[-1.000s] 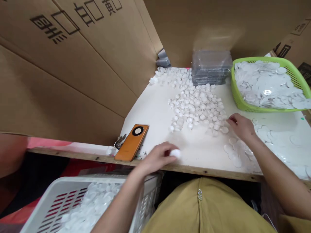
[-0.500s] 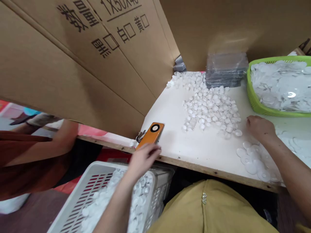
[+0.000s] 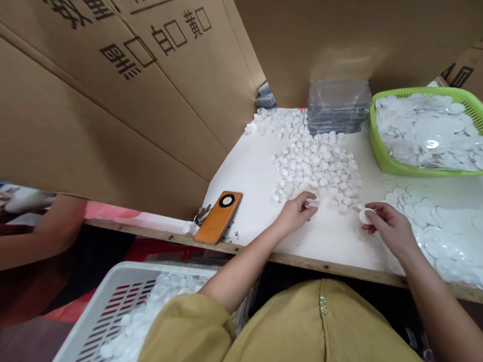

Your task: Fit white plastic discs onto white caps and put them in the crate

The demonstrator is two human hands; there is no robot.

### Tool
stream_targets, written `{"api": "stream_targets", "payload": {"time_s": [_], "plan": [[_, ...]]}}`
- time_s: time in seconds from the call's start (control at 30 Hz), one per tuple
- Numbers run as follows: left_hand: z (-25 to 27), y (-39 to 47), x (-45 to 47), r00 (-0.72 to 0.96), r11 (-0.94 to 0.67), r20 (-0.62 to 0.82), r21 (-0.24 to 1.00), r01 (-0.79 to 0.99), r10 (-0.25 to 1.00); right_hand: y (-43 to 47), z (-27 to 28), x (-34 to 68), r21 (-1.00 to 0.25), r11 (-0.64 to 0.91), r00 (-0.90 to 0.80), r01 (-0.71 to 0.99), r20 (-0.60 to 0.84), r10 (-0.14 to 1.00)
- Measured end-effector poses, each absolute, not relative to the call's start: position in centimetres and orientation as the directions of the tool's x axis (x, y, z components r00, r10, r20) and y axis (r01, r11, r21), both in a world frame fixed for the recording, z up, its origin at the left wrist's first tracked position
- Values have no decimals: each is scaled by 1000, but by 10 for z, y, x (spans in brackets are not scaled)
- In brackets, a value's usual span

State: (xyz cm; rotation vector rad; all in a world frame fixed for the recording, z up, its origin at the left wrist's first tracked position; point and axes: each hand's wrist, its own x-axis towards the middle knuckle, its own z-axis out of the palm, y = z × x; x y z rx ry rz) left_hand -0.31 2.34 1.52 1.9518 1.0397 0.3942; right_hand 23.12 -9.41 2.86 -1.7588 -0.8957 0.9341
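At the front edge of a heap of small white round plastic caps (image 3: 317, 163), my left hand (image 3: 296, 213) pinches a small white cap (image 3: 311, 203) between thumb and fingers. My right hand (image 3: 390, 226) holds a thin white disc (image 3: 365, 216) by its edge, to the right of that heap. The two hands are apart, with bare white tabletop (image 3: 332, 239) between them. Beside and beyond my right wrist, many flat translucent discs (image 3: 433, 226) lie spread over the table.
A green basket (image 3: 383, 158) full of white discs stands at the back right. Clear-wrapped grey packs (image 3: 335, 108) are stacked behind the caps. An orange phone (image 3: 217, 221) and keys (image 3: 202, 215) lie left. Cardboard (image 3: 151, 125) walls the table. Below sits a white crate (image 3: 113, 281); another person's arm (image 3: 56, 226) is far left.
My left hand has moved from above the crate, by the phone, up and right to the heap and now pinches a cap. My right hand now shows a disc. The view has shifted right.
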Motion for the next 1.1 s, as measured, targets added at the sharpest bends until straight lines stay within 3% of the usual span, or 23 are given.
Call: {"api": "stream_targets", "payload": {"time_s": [0.1,0.27,0.43,0.67,0.97,1.1], "plan": [[15,4,4,651,-107,-199,911,398,732,-88,24,216,-941,-318,335,117,-264,904],[9,-9,5,682,-267,-144,847,460,717,-83,12,205,-913,-325,166,246,-291,942],[3,-10,-3,735,-327,-138,831,451,663,-80,16,199,-861,-229,76,454,-219,973],[-7,-11,1,708,-446,-53,743,499,704,-70,19,170,-866,-456,38,204,-458,888],[-3,-6,-2,731,-444,-97,737,509,676,-61,13,165,-795,-533,8,289,-555,832],[9,2,-9,804,-417,-137,798,436,579,-60,13,164,-777,-555,15,296,-577,816]]}}
